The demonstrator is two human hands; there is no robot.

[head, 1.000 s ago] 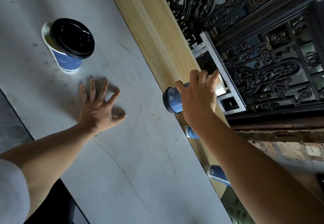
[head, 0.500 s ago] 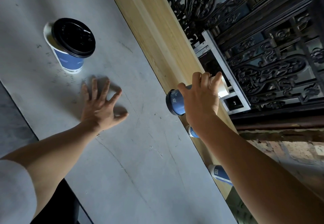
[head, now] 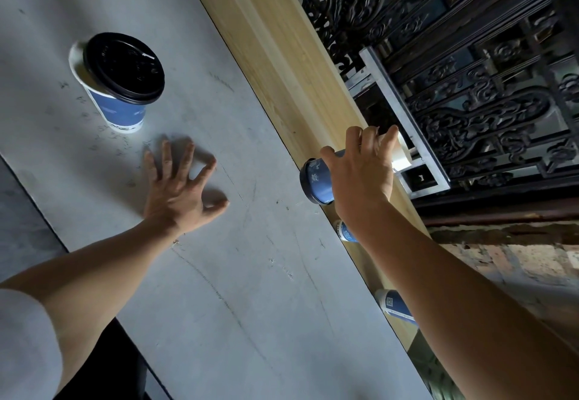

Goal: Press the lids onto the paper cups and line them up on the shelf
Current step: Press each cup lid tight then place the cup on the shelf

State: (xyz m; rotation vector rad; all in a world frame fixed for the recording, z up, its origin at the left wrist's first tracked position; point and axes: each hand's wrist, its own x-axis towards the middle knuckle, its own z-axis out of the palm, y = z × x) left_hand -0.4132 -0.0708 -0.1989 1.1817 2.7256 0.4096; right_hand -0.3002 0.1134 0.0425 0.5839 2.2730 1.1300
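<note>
My right hand (head: 360, 174) grips a blue paper cup with a black lid (head: 316, 185) from above, over the wooden shelf (head: 282, 55) at the grey table's far edge. Two more blue cups (head: 344, 232) (head: 394, 305) stand on the shelf closer to me, partly hidden behind my right forearm. Another blue cup (head: 120, 111) stands on the grey table (head: 219, 274) at the left, its black lid (head: 123, 66) lying askew on the rim. My left hand (head: 180, 186) rests flat on the table with fingers spread, below and right of that cup.
A dark carved wooden screen (head: 470, 102) rises right behind the shelf, with a grey metal frame (head: 404, 111) against it. Brick floor (head: 517, 262) shows beyond the shelf at the right. The table's near-left edge drops to a dark floor.
My right hand has kept its grip on the lidded cup over the shelf and shifted very little. My left hand stays flat on the table.
</note>
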